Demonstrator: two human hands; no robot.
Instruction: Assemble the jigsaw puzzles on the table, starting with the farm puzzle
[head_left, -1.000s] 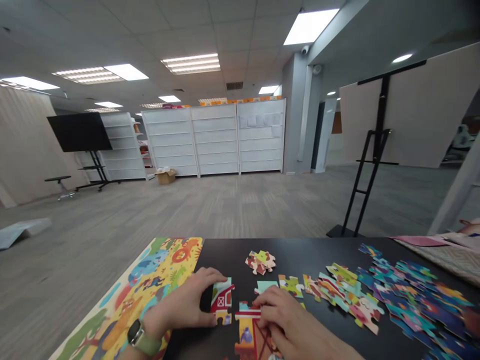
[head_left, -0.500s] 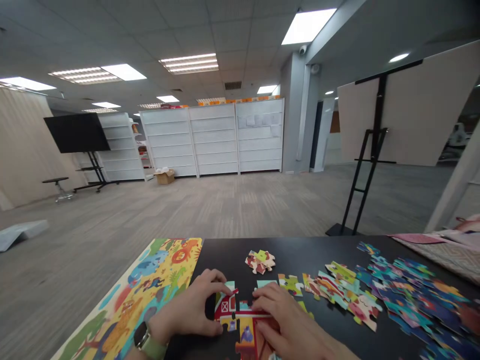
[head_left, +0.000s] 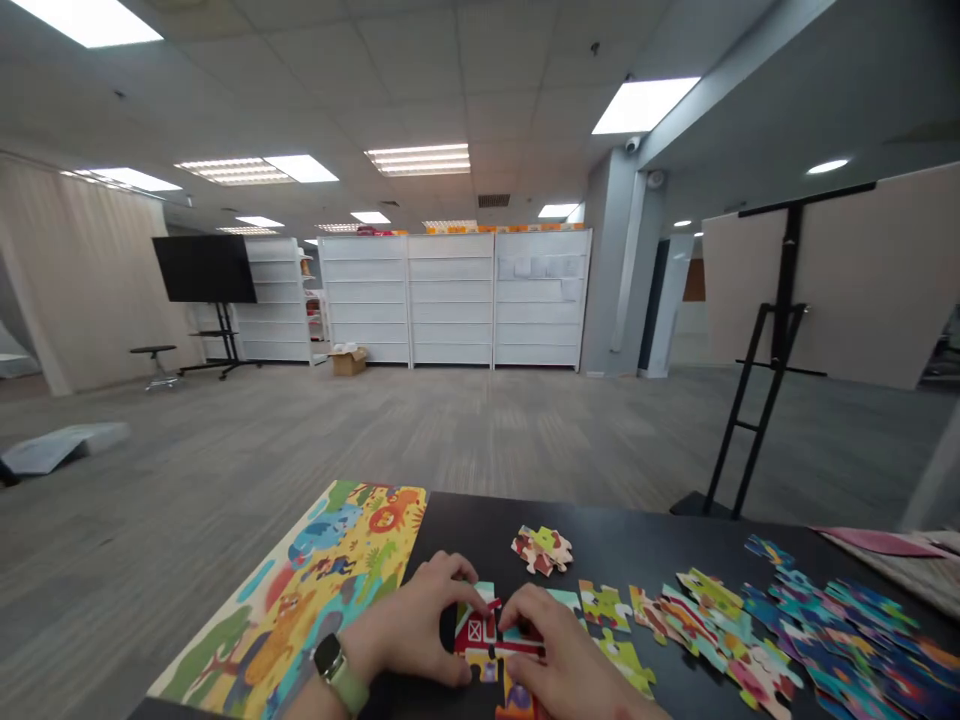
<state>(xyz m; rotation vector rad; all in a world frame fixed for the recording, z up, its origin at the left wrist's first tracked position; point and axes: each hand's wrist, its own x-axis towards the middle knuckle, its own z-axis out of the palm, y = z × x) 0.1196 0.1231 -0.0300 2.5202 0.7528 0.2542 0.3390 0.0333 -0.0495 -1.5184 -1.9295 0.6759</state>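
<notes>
My left hand (head_left: 431, 625), with a watch on its wrist, curves around a joined jigsaw section with a red barn (head_left: 474, 630); its index fingertip and thumb rest at the section's edges. To the right, my right hand (head_left: 559, 645) pinches a jigsaw piece with a red and white band (head_left: 523, 646), right against the barn section. An orange and purple piece (head_left: 517, 698) lies below, partly under my right hand. Green jigsaw pieces (head_left: 604, 606) sit just right of that hand. Whether the banded piece is fully locked in cannot be seen.
A small stack of pieces (head_left: 541, 550) lies beyond my hands on the black table (head_left: 465, 510). Farther right are mixed farm pieces (head_left: 712, 620) and a heap of dark blue pieces (head_left: 862, 640). A colourful animal picture board (head_left: 300, 600) lies at the left.
My right hand has drawn in toward my left, its fingers now pinching the banded piece beside the barn. The green pieces at its right show more. The camera view has tilted up and shifted left.
</notes>
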